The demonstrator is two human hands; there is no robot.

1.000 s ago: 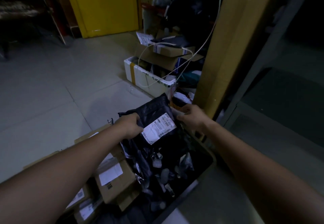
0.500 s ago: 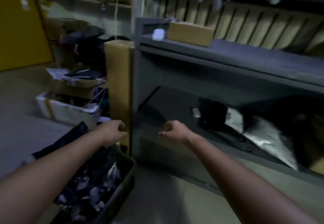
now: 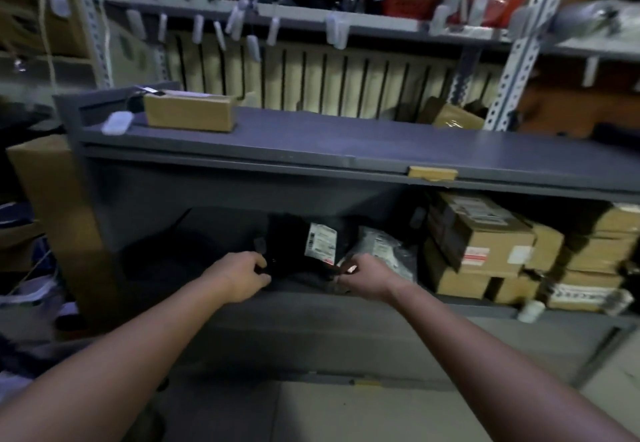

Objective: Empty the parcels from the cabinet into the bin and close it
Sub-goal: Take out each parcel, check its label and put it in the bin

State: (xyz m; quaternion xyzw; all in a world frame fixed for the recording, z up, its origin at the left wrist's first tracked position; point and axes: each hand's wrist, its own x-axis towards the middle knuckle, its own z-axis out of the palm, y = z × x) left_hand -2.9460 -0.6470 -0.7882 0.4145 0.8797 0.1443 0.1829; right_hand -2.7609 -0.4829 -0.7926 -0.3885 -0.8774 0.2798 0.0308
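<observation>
The grey metal cabinet point(image 3: 311, 150) fills the view, its lower compartment open toward me. Inside lies a black parcel bag point(image 3: 291, 237) with a white shipping label. To its right lies a grey plastic parcel bag point(image 3: 384, 251). My left hand point(image 3: 239, 277) grips the left edge of the black parcel. My right hand point(image 3: 363, 277) pinches that parcel's lower right corner, by the grey bag. Both hands are at the compartment's front lip. The bin is out of view.
Stacked cardboard boxes point(image 3: 485, 244) fill the right of the lower shelf. A brown box point(image 3: 188, 112) and a small white device point(image 3: 117, 122) sit on the cabinet top. A tall cardboard box point(image 3: 52, 206) stands left of the cabinet. Racks with hanging tags rise behind.
I have turned from the bin to the cabinet. Both hands let go of the previous black parcel, moved empty toward the cabinet, and now hold a black parcel on its lower shelf.
</observation>
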